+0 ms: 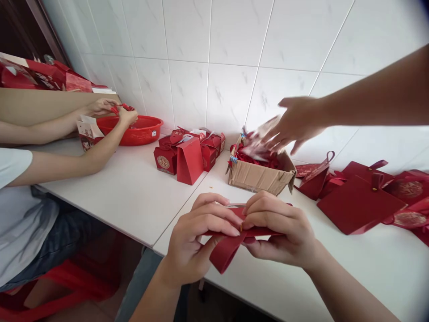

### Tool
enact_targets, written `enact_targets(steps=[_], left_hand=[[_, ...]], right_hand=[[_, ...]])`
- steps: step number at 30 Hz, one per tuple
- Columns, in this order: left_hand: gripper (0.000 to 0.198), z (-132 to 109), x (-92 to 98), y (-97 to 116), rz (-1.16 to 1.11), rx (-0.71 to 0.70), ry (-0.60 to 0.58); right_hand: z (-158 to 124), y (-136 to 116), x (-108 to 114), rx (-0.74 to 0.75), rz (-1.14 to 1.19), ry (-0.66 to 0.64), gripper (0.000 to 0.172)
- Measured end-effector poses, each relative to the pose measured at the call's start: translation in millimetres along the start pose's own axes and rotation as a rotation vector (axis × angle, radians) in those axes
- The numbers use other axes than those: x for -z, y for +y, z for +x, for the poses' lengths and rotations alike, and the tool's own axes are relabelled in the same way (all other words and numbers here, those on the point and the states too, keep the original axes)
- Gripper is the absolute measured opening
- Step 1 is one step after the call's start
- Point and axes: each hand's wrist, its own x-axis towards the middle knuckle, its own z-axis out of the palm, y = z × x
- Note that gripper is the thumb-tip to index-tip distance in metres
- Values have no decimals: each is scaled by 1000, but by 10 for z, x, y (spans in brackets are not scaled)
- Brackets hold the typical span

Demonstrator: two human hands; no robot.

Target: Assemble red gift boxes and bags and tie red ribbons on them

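Note:
Between my two hands is a dark red gift box [261, 231] with a looped ribbon handle [224, 256] hanging toward me and a small gold stud. My left hand [201, 237] is closed on the box's left side, fingertips pressing beside the stud. On the right side, my right hand [281, 228] grips the box, its fingers on top and thumb below. Just beyond my hands stands a cardboard box [258, 175] of red ribbon pieces. Another person's hand [298, 123] reaches over it, near a blurred, pale, clear-looking bag [263, 136].
Several dark red gift boxes [358, 203] lie at right. More red boxes [190, 159] stand left of centre. Further left, a co-worker's hands [125, 114] hold something red over a red basin [140, 132]. A tiled wall [231, 36] backs the white table [134, 197].

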Motion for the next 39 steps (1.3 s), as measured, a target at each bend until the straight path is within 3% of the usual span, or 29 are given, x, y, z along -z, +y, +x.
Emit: enact_targets(steps=[8, 14, 17, 24, 39], left_hand=[[19, -26, 15, -55, -5, 52, 31], [30, -102, -23, -37, -82, 267, 135], [38, -137, -2, -51, -70, 306, 118], [26, -144, 13, -75, -118, 313, 131], [13, -130, -1, -58, -171, 364, 149]], right_hand=[[-43, 99, -69, -50, 19, 27, 14], [-85, 108, -165, -247, 112, 82, 8], [-105, 98, -201, -329, 155, 78, 7], [-103, 62, -223, -429, 161, 72, 6], [-84, 38, -260, -405, 140, 90, 4]])
